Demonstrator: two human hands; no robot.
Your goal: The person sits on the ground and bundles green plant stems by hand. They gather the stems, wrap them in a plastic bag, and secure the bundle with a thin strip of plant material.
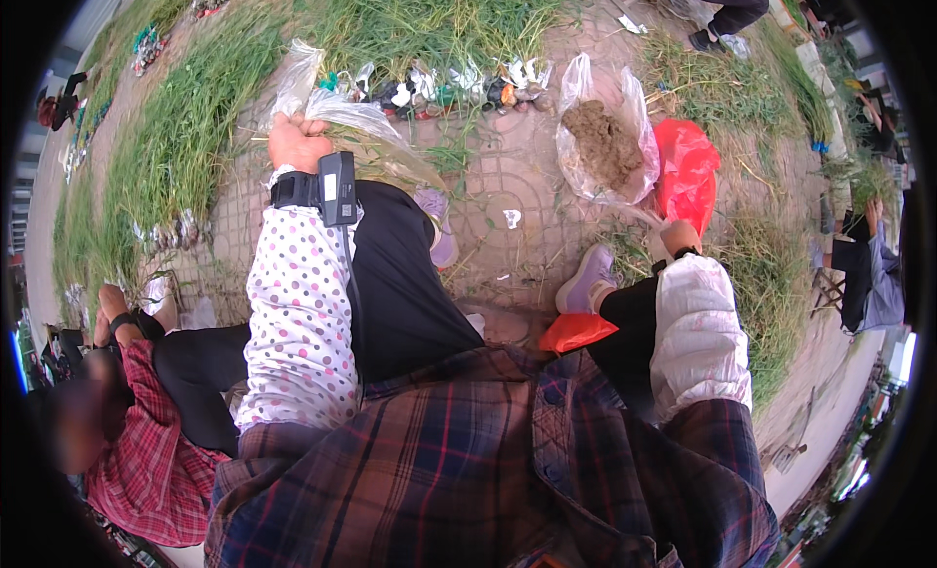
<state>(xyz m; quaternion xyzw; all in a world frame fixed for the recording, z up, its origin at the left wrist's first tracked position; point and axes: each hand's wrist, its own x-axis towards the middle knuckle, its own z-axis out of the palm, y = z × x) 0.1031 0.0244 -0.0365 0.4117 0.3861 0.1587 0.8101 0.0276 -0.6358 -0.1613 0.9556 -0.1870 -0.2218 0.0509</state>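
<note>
My left hand [299,140] is closed around the gathered top of a clear plastic bag [362,114]. The rest of that bag spreads to the right, above my knee, with dry grass stems seen at it. On the right, my right hand [681,237] pinches a twisted edge of another clear plastic bag [569,158], its fingertips partly hidden. Brown, moist soil [604,143] lies in this bag, which sits open on the paving. A red plastic bag [687,169] lies right beside it, just beyond my right hand.
Bundles of long green grass [439,19] lie ahead, their root ends wrapped in small plastic bags [439,88]. More grass [176,121] lines the left. A person in a red checked shirt [157,436] sits close at my left. Orange-red plastic [578,332] lies by my right shoe [585,279].
</note>
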